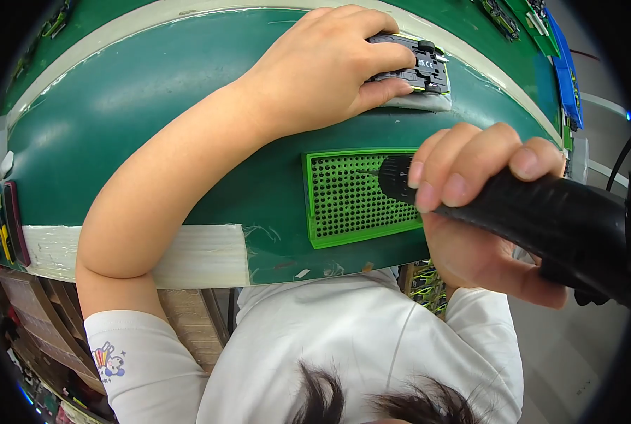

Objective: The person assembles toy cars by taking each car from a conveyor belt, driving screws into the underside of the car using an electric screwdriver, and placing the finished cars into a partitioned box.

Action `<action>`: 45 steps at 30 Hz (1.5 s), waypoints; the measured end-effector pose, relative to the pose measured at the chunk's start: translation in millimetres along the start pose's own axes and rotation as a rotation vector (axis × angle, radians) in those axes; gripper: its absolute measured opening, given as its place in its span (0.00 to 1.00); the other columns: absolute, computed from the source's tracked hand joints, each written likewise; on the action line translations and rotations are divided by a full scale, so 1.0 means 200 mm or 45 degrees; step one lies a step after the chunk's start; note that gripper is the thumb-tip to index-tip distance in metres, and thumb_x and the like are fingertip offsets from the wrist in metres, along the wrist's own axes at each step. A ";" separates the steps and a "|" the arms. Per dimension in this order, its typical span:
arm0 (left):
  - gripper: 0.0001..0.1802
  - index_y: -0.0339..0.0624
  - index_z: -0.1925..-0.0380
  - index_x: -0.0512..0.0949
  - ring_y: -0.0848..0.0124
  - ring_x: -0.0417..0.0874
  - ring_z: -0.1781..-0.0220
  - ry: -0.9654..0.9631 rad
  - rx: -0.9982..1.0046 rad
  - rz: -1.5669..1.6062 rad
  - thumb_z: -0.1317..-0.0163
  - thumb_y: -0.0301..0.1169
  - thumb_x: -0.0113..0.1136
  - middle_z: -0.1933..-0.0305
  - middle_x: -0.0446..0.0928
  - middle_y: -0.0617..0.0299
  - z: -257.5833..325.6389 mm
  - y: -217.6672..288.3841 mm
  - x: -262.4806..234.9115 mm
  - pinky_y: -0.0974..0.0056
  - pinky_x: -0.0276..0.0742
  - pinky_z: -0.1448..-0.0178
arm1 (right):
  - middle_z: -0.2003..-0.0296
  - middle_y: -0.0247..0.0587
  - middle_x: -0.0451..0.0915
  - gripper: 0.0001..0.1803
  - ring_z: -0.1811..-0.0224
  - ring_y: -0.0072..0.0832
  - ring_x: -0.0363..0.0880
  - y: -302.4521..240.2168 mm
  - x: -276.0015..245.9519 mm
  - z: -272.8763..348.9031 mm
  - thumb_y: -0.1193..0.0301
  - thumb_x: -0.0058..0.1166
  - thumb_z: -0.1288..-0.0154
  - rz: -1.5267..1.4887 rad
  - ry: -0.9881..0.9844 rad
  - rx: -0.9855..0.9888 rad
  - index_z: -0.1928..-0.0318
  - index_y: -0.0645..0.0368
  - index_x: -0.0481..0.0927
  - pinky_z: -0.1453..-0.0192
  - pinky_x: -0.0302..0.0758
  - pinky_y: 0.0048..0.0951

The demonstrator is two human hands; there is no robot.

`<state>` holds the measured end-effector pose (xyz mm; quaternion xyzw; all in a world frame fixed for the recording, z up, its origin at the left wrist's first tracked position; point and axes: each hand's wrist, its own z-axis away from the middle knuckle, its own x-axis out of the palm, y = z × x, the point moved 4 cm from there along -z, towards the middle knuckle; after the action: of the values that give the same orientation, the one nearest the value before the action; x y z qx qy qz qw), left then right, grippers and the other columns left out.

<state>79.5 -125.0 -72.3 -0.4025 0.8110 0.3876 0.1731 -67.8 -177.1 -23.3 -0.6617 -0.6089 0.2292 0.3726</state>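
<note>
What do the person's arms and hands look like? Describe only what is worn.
Both hands, left hand and right hand, are bare, with no gloves, rings or watch visible. The forearms are bare too. Short white sleeves cover the upper arms; the left one carries a small colourful cartoon print.

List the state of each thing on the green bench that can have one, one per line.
Left hand: pressed flat on the black part, pinning it down.
Black part: lying on a white pad, held in place.
Right hand: fingers wrapped around the black power screwdriver.
Black power screwdriver: gripped, tip over the green tray.
Green tray: flat on the bench, grid of holes facing up.
</note>
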 end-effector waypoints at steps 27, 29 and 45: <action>0.21 0.44 0.55 0.82 0.50 0.79 0.46 -0.166 -0.104 -0.149 0.51 0.32 0.73 0.43 0.76 0.49 -0.02 0.04 -0.03 0.51 0.75 0.43 | 0.59 0.39 0.75 0.61 0.64 0.29 0.72 -0.14 -0.55 -0.33 0.15 0.37 0.54 0.253 -0.127 -0.062 0.38 0.55 0.71 0.57 0.68 0.33; 0.21 0.43 0.55 0.82 0.50 0.79 0.46 -0.172 -0.104 -0.150 0.51 0.32 0.73 0.43 0.76 0.48 -0.02 0.04 -0.04 0.51 0.75 0.43 | 0.59 0.39 0.75 0.61 0.64 0.29 0.73 -0.12 -0.54 -0.34 0.15 0.36 0.54 0.227 -0.138 -0.065 0.37 0.55 0.71 0.57 0.69 0.33; 0.21 0.42 0.55 0.82 0.50 0.79 0.45 -0.162 -0.088 -0.140 0.51 0.32 0.73 0.43 0.76 0.48 -0.02 0.05 -0.03 0.50 0.75 0.42 | 0.61 0.42 0.75 0.62 0.67 0.29 0.75 -0.11 -0.46 -0.34 0.15 0.39 0.54 0.246 -0.161 0.005 0.37 0.57 0.67 0.62 0.73 0.31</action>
<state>76.0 -120.5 -62.0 -0.4268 0.7611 0.4302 0.2313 -44.3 -281.2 21.0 -0.7009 -0.5641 0.3065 0.3108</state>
